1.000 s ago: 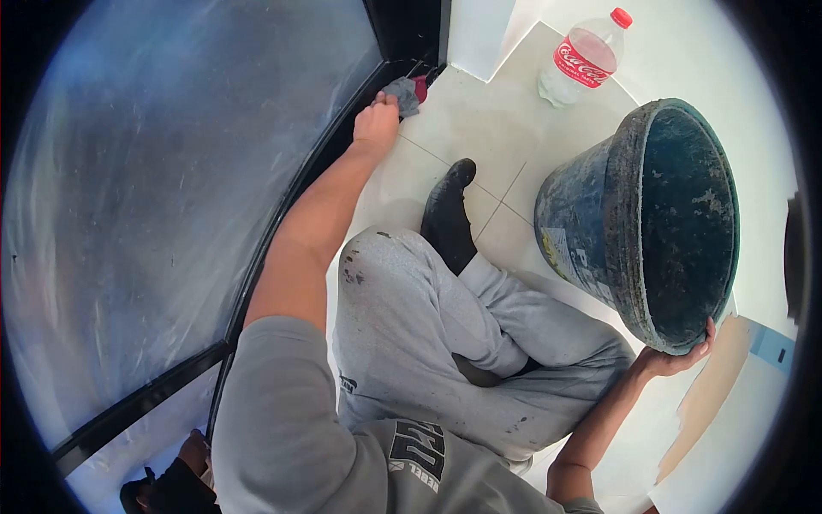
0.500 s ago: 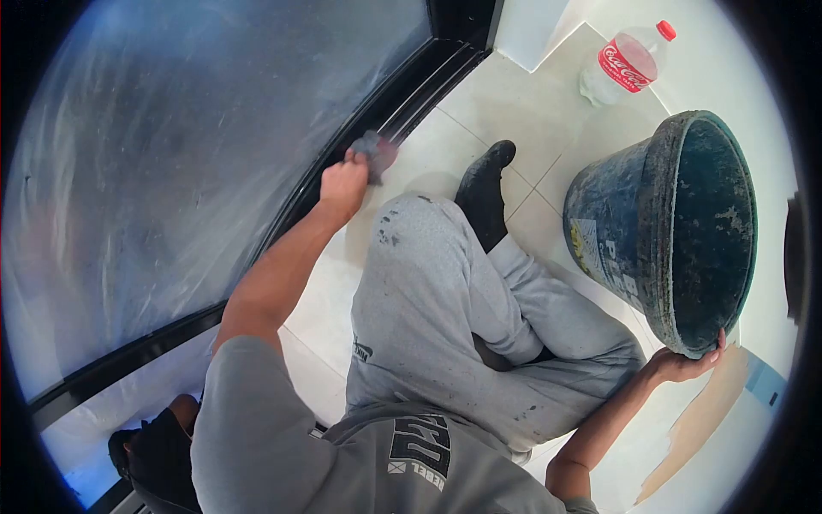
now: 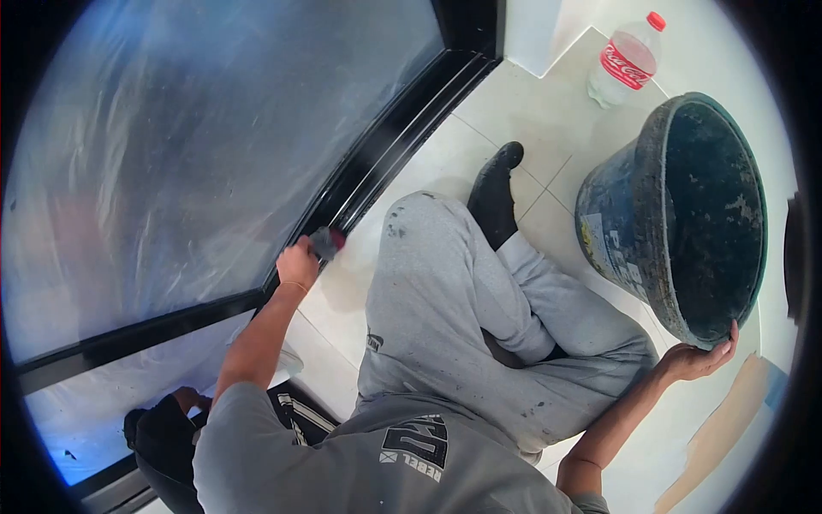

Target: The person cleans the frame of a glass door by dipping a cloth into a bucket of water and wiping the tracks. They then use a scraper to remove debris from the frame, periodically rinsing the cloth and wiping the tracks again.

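Observation:
My left hand (image 3: 297,262) is closed around a bunched grey and dark red cloth (image 3: 327,243), against the black frame track (image 3: 368,182) beside the plastic-covered panel. The cloth is slightly blurred. At the right, a large dark, stained bucket (image 3: 634,218) is tipped with its mouth toward the right. My right hand (image 3: 704,358) grips the near rim of the bucket, fingers curled over its edge. The inside of the bucket is dark and blotched with residue. Between my hands are my crossed legs in spotted grey trousers (image 3: 437,283).
A clear bottle with red cap and label (image 3: 628,62) stands on the tiled floor (image 3: 488,111) near the wall corner. A torn brown sheet (image 3: 719,428) lies at the lower right. At the lower left is a dark-clothed shape (image 3: 167,441), possibly another person.
My left hand has moved down and left along the frame track with the cloth. The view has shifted slightly; my right hand still holds the bucket rim.

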A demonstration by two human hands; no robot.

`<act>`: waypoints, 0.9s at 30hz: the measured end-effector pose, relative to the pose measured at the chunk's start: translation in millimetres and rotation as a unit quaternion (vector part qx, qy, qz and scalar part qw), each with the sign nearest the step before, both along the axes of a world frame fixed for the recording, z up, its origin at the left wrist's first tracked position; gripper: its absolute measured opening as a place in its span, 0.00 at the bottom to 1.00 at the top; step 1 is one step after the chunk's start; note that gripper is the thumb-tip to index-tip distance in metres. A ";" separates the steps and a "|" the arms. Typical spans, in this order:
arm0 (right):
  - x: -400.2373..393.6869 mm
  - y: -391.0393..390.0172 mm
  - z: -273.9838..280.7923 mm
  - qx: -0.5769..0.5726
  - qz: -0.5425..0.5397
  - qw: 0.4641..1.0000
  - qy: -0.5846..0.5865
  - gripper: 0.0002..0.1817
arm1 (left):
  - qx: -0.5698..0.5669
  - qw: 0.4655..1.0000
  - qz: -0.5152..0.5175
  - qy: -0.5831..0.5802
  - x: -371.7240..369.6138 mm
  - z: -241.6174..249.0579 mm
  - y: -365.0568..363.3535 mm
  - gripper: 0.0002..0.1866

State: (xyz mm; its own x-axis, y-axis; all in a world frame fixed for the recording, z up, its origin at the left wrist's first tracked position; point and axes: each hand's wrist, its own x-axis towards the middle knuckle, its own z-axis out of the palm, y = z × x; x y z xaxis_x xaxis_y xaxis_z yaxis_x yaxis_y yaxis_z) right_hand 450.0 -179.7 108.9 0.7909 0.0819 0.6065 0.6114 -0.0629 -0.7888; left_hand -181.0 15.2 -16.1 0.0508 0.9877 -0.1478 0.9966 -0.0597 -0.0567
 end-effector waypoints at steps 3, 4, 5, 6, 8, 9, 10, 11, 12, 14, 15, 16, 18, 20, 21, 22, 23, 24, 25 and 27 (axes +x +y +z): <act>0.5 -0.9 -1.4 0.007 0.002 1.000 0.008 0.25 | 0.123 0.975 0.008 -0.183 78.4 36.4 42.2 0.12; 0.1 -1.3 -2.2 0.013 0.008 1.000 0.019 0.25 | 0.139 0.964 0.013 -0.227 110.1 47.3 61.9 0.12; 0.3 -0.7 -2.9 0.021 0.013 0.999 0.027 0.25 | 0.156 0.957 -0.019 -0.246 136.2 50.3 82.7 0.12; 1.3 -1.3 -3.0 0.028 0.018 0.999 0.034 0.25 | 0.170 0.948 -0.052 -0.265 161.4 49.2 103.7 0.13; 0.7 -1.5 -3.3 0.009 0.006 1.000 0.020 0.25 | 0.207 0.931 -0.143 -0.265 209.5 38.6 149.4 0.14; 1.0 -2.2 -3.3 -0.002 0.000 1.000 0.013 0.26 | 0.215 0.922 -0.178 -0.267 232.9 32.6 171.1 0.14; 2.0 -3.3 -3.9 0.008 0.004 1.000 0.020 0.26 | 0.224 0.912 -0.212 -0.269 256.0 25.9 192.3 0.14; 2.9 -3.4 -5.1 0.019 0.010 0.999 0.029 0.26 | 0.237 0.905 -0.242 -0.258 279.3 19.6 211.7 0.13; 2.6 -3.3 -6.0 0.028 0.016 0.999 0.038 0.26 | 0.249 0.897 -0.271 -0.245 299.8 11.4 229.4 0.13; -1.4 -1.1 -4.5 0.059 0.027 0.995 0.070 0.27 | 0.224 0.920 -0.281 -0.157 330.9 -15.5 265.6 0.09; -2.8 1.2 -4.5 0.076 0.036 0.993 0.086 0.27 | 0.218 0.928 -0.267 -0.143 337.9 -26.3 276.6 0.08; -2.6 2.8 -5.2 0.061 0.026 0.996 0.066 0.27 | 0.212 0.935 -0.253 -0.129 343.9 -32.8 284.8 0.08; -1.1 1.5 -5.1 0.027 0.008 0.999 0.025 0.28 | 0.193 0.943 -0.248 -0.106 354.7 -50.1 288.1 0.08; -0.8 2.8 -3.9 0.011 -0.003 1.000 0.005 0.29 | 0.169 0.943 -0.274 -0.086 369.9 -59.7 283.9 0.10; -2.6 5.1 -2.7 0.034 0.001 0.999 0.028 0.29 | 0.161 0.943 -0.285 -0.063 374.2 -78.0 284.2 0.12; -5.1 7.5 -2.2 0.056 0.006 0.997 0.052 0.29 | 0.147 0.946 -0.278 -0.078 376.2 -77.9 283.3 0.13; -4.7 7.8 -3.9 0.039 0.001 0.999 0.028 0.29 | 0.134 0.949 -0.269 -0.093 375.8 -76.5 282.4 0.14; -2.5 6.4 -6.5 0.024 -0.003 1.000 0.005 0.30 | 0.121 0.952 -0.260 -0.106 373.0 -75.9 281.9 0.15; 0.8 3.1 -8.1 0.008 -0.009 1.000 -0.020 0.30 | 0.157 0.944 -0.268 -0.111 371.0 -81.2 284.0 0.15; 16.7 -13.4 -16.5 0.006 0.007 0.999 -0.048 0.30 | 0.229 0.923 -0.284 -0.123 372.4 -92.6 291.6 0.17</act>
